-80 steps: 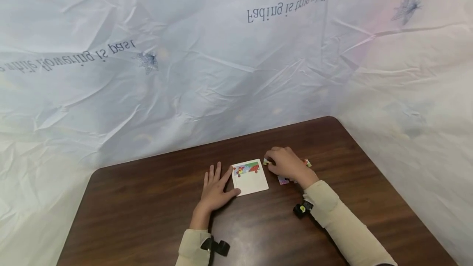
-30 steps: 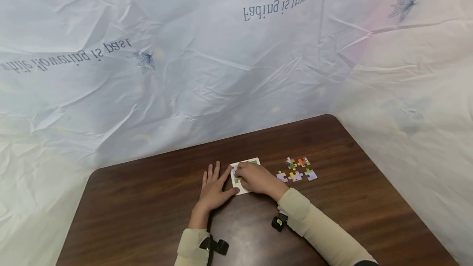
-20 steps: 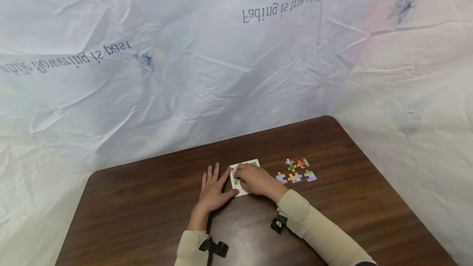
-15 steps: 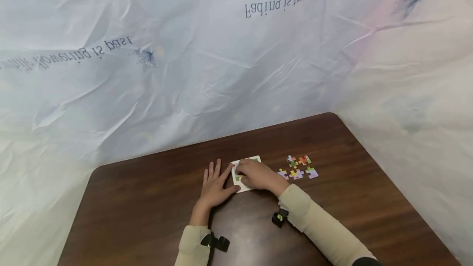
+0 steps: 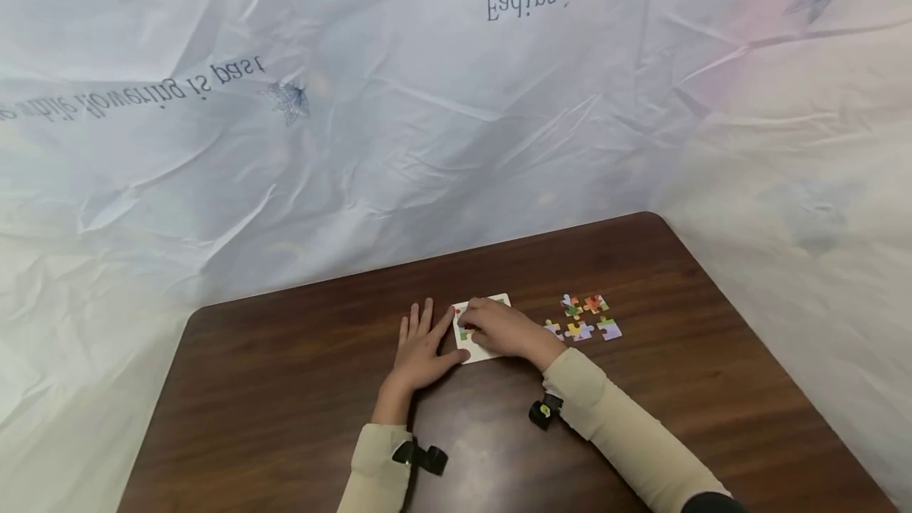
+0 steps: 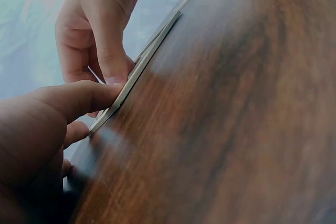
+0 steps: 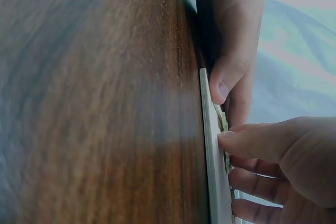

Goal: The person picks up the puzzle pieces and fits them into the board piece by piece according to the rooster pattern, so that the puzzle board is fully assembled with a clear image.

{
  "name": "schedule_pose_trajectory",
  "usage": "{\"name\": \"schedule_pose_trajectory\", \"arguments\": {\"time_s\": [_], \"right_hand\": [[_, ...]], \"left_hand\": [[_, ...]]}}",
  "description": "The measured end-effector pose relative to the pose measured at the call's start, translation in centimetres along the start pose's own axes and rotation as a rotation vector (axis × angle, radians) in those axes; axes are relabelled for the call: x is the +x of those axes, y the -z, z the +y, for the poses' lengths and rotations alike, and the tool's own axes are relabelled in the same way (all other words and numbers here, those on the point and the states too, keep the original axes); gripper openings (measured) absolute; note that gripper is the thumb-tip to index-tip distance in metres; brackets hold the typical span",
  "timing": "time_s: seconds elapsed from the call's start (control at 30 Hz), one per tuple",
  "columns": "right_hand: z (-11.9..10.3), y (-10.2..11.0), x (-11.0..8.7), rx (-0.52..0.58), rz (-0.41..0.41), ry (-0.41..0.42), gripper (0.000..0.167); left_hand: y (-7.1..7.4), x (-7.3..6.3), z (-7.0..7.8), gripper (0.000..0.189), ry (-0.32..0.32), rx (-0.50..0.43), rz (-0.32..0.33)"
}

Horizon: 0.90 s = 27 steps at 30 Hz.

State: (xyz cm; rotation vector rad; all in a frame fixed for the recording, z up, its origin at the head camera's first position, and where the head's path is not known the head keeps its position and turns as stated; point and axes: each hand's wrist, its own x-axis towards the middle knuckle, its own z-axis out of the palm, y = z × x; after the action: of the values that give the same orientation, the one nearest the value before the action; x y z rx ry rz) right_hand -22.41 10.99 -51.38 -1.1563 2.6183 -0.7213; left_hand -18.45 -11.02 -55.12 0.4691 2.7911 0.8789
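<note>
In the head view a square white puzzle board [image 5: 476,354] lies on the table with colourful pieces at its upper part. My left hand [image 5: 419,356] rests flat beside it, fingers spread; thumb and index finger touch the board's left side. Over the board is my right hand [image 5: 504,328], its curled fingers and thumb pinching a small puzzle piece [image 5: 465,334] at the left of the board. That hand covers much of the picture. Seen edge-on in the right wrist view, the board [image 7: 210,166] has the right thumb [image 7: 231,139] against the pieces on top.
Several loose jigsaw pieces [image 5: 580,331] lie to the right of the board, partly behind my right wrist. The brown wooden table [image 5: 299,386] ends at a rounded far edge, with a white printed sheet [image 5: 399,141] hanging behind it.
My right hand has moved left from the loose pieces onto the board, bringing a piece. Lately only its fingers shift slightly there. The left hand stays put; the head view has tilted a little.
</note>
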Motion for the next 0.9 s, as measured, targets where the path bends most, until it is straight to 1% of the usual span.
{"name": "schedule_pose_trajectory", "arguments": {"time_s": [0.17, 0.33, 0.43, 0.73, 0.8, 0.9], "right_hand": [[0.2, -0.3, 0.0, 0.016, -0.01, -0.007, 0.029], [0.2, -0.2, 0.0, -0.003, -0.003, 0.016, 0.027], [-0.1, 0.0, 0.0, -0.015, -0.007, 0.013, 0.027], [-1.0, 0.2, 0.1, -0.106, -0.006, -0.013, 0.022], [-1.1, 0.1, 0.1, -0.109, -0.013, -0.024, 0.024], [-1.1, -0.1, -0.1, -0.072, -0.008, -0.041, 0.027]], "left_hand": [[-0.1, -0.2, -0.2, 0.086, -0.002, 0.01, 0.002], [-0.2, -0.1, -0.1, 0.086, -0.007, 0.005, 0.008], [-0.1, -0.1, -0.1, 0.086, -0.004, 0.007, 0.006], [0.1, 0.0, 0.2, 0.086, -0.002, 0.004, 0.004], [0.1, 0.0, 0.2, 0.086, -0.002, 0.005, 0.006], [0.0, -0.2, 0.1, 0.086, 0.001, 0.006, 0.005]]}}
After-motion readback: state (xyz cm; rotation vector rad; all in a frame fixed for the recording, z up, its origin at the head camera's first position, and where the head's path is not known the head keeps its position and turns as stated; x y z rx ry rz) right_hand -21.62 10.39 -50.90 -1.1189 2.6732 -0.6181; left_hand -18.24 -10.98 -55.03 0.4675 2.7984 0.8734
